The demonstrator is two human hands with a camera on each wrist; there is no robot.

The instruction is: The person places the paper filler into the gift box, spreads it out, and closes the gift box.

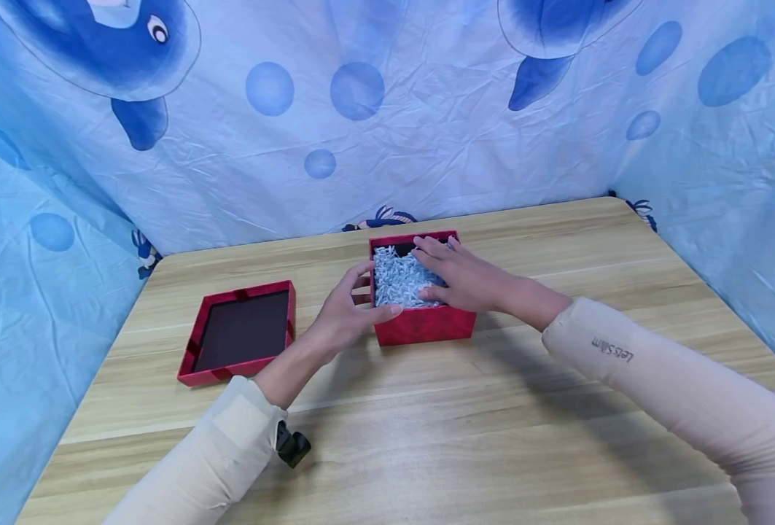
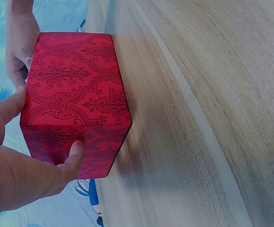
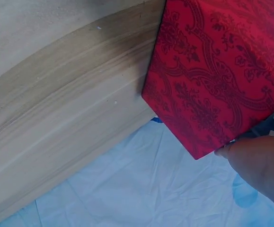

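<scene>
A red box (image 1: 424, 326) with a dark damask pattern stands uncovered on the table. Pale blue shredded paper (image 1: 396, 281) fills much of it; some dark interior shows at the back. My left hand (image 1: 348, 310) holds the box at its near left corner, thumb over the front rim and fingers along the left wall. In the left wrist view, a fingertip touches the patterned side (image 2: 96, 149). My right hand (image 1: 469, 281) lies over the shredded paper with fingers spread, reaching toward the back right rim. The right wrist view shows only part of that hand (image 3: 260, 163).
A shallow red lid (image 1: 246, 328) lies to the left, its dark inside facing up. The wooden table (image 1: 426, 437) meets a blue printed curtain (image 1: 413, 160) at the back and sides. A small black device (image 1: 291, 443) sits at my left wrist.
</scene>
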